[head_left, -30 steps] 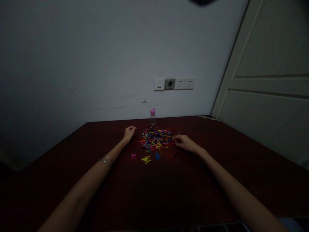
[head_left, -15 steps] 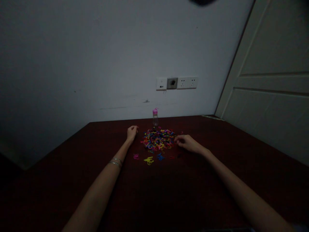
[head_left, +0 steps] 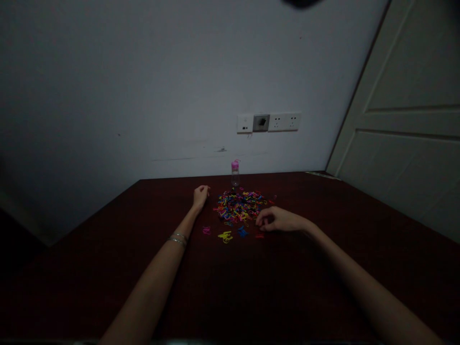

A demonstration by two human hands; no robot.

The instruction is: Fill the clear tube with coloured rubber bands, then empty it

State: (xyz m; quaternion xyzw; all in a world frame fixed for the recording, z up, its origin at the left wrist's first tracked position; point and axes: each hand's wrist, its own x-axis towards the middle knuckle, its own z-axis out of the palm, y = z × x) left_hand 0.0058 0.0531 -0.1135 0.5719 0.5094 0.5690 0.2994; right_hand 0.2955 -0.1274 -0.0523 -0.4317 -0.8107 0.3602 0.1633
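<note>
A heap of small coloured rubber bands (head_left: 240, 207) lies on the dark red table (head_left: 323, 268). In front of it lie small sorted clusters: pink (head_left: 206, 230), yellow (head_left: 225, 236), blue (head_left: 242, 232) and red (head_left: 259, 235). My right hand (head_left: 276, 220) hovers just above the red cluster, fingers curled down in a pinch; what they hold is too small to make out. My left hand (head_left: 200, 195) rests on the table left of the heap, fingers loosely curled. Bracelets (head_left: 177, 238) circle my left wrist.
A small clear bottle with a pink cap (head_left: 235, 173) stands behind the heap near the wall. Wall sockets (head_left: 269, 122) sit above it. A white door (head_left: 409, 143) runs along the table's right side. The room is dim.
My right hand has drawn back from the heap's right edge toward me, down to the red cluster. The left hand stays put. The camera has shifted slightly left.
</note>
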